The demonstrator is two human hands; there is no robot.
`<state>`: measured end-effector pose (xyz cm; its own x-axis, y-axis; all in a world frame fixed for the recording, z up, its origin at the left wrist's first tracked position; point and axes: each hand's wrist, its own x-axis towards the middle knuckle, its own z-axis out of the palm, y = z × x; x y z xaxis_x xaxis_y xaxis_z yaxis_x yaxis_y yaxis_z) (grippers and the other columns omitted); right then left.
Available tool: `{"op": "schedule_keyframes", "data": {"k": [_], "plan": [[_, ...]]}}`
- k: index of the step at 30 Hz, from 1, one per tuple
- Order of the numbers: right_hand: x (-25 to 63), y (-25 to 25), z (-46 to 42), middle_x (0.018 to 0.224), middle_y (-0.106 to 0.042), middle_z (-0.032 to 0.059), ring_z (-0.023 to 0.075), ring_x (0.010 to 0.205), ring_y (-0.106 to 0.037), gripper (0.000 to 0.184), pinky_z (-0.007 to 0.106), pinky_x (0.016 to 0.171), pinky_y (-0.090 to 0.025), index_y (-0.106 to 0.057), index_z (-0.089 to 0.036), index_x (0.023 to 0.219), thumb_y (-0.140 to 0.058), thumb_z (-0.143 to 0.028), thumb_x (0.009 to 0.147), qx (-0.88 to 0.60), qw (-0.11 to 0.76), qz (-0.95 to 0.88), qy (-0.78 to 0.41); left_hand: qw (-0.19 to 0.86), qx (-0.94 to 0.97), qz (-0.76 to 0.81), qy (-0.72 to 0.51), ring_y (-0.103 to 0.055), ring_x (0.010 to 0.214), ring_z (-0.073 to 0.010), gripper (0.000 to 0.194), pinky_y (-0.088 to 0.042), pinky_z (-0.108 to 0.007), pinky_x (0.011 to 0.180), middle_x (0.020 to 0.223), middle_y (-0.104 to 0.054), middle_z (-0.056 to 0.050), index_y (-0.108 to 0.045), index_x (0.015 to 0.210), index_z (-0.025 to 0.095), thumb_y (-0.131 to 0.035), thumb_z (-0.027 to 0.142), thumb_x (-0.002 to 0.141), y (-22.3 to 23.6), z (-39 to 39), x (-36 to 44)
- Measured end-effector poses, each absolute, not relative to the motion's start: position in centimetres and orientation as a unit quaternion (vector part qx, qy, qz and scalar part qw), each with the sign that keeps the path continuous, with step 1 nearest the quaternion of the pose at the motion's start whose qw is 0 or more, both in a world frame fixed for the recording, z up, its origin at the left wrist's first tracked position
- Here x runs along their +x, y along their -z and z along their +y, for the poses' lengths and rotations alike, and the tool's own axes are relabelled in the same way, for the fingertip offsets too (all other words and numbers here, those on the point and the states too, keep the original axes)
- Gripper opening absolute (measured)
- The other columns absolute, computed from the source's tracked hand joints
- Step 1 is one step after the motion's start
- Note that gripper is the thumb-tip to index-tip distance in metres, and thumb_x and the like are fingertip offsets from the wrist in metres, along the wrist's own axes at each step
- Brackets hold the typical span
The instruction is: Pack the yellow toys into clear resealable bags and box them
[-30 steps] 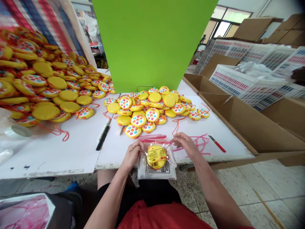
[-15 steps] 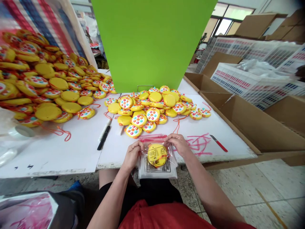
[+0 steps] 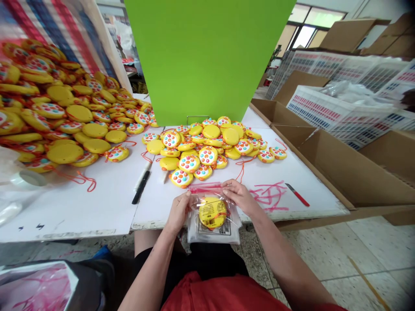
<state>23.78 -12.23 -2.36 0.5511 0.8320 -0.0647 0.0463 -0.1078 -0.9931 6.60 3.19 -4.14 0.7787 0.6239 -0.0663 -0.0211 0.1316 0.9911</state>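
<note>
Between my hands, at the table's front edge, is a clear zip bag [image 3: 198,224] with a pink strip along its top. A round yellow toy [image 3: 212,212] lies inside it, under printed text and a barcode. My left hand [image 3: 179,211] pinches the bag's upper left side. The upper right corner, by the pink strip, is pinched by my right hand [image 3: 238,196]. More clear bags seem to lie in a stack beneath. Just beyond is a pile of yellow toys [image 3: 189,163] with coloured dots and orange cords.
A larger heap of the toys [image 3: 65,153] fills the left side. A black pen [image 3: 141,187] and a red-handled knife [image 3: 297,195] lie on the white table [image 3: 106,211]. A green panel [image 3: 207,60] stands behind; cardboard boxes [image 3: 327,160] and white crates [image 3: 343,110] are right.
My right hand has shifted slightly left and up along the bag's top edge. My left hand has moved up slightly toward the top corner. The bag has moved slightly left.
</note>
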Motion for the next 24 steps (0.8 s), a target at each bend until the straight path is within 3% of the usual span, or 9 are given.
{"op": "schedule_keyframes", "data": {"k": [3,6,8,10,15,21,24], "plan": [[25.8,1.4,-13.8,0.077,-0.069,0.0021,0.0109,0.051,-0.051,0.042,0.021,0.044,-0.038,-0.058,-0.020,0.114,-0.066,-0.040,0.079,-0.687,0.592,-0.317,-0.278,0.708,0.628,0.252,-0.202,-0.052,0.060,-0.0134,0.047,-0.043,-0.026,0.060,0.059,-0.052,0.000,-0.047,0.059,0.018,-0.048,0.057,0.085,3.9,2.8,6.8],[28.8,0.1,-15.7,0.090,-0.071,0.0057,0.0118,0.056,-0.057,0.046,0.026,0.055,-0.050,-0.054,-0.019,0.124,-0.061,-0.037,0.082,-0.706,0.670,-0.228,-0.008,0.632,0.709,0.257,-0.179,-0.059,0.067,-0.0163,0.035,-0.047,-0.029,0.065,0.069,-0.059,-0.001,-0.056,0.074,0.017,-0.050,0.050,0.087,3.7,2.2,7.2],[30.4,-0.6,-16.2,0.107,-0.068,0.0095,0.0156,0.072,-0.065,0.049,0.034,0.071,-0.055,-0.046,-0.019,0.132,-0.055,-0.036,0.086,-0.670,0.695,-0.178,0.188,0.512,0.801,0.246,-0.191,-0.058,0.068,-0.0159,0.024,-0.046,-0.030,0.067,0.075,-0.060,-0.002,-0.056,0.076,0.018,-0.052,0.039,0.088,3.8,1.7,7.6],[31.3,-0.7,-15.9,0.123,-0.061,0.0129,0.0208,0.096,-0.066,0.049,0.041,0.087,-0.052,-0.042,-0.019,0.136,-0.051,-0.034,0.089,-0.660,0.677,-0.196,0.262,0.386,0.877,0.213,-0.191,-0.058,0.077,-0.0176,0.013,-0.046,-0.031,0.072,0.088,-0.061,-0.004,-0.058,0.081,0.019,-0.056,0.030,0.087,3.8,1.1,8.1],[31.2,1.2,-11.1,0.126,-0.061,0.0128,0.0261,0.117,-0.057,0.039,0.045,0.102,-0.043,-0.057,-0.020,0.124,-0.050,-0.029,0.087,-0.773,0.485,-0.394,0.112,0.162,0.964,0.162,-0.135,-0.056,0.097,-0.0237,0.009,-0.047,-0.034,0.076,0.104,-0.060,-0.007,-0.059,0.092,0.021,-0.060,0.028,0.087,4.0,-0.3,9.0],[31.1,3.3,-5.4,0.150,-0.037,0.0157,0.0272,0.137,-0.036,0.067,0.045,0.110,-0.032,-0.029,-0.013,0.147,-0.051,-0.022,0.083,-0.792,0.304,-0.530,0.001,0.059,0.965,0.228,-0.110,-0.059,0.085,-0.0237,0.011,-0.045,-0.032,0.064,0.098,-0.058,-0.008,-0.058,0.096,0.019,-0.051,0.028,0.093,3.6,-0.4,9.0],[30.5,3.6,-4.9,0.143,-0.043,0.0194,0.0342,0.131,-0.039,0.073,0.050,0.106,-0.031,-0.028,-0.012,0.147,-0.058,-0.030,0.083,-0.831,0.192,-0.520,0.039,0.036,0.964,0.243,-0.098,-0.059,0.083,-0.0227,0.013,-0.042,-0.029,0.059,0.097,-0.057,-0.008,-0.058,0.098,0.019,-0.049,0.028,0.094,3.5,-0.5,9.1]]}}
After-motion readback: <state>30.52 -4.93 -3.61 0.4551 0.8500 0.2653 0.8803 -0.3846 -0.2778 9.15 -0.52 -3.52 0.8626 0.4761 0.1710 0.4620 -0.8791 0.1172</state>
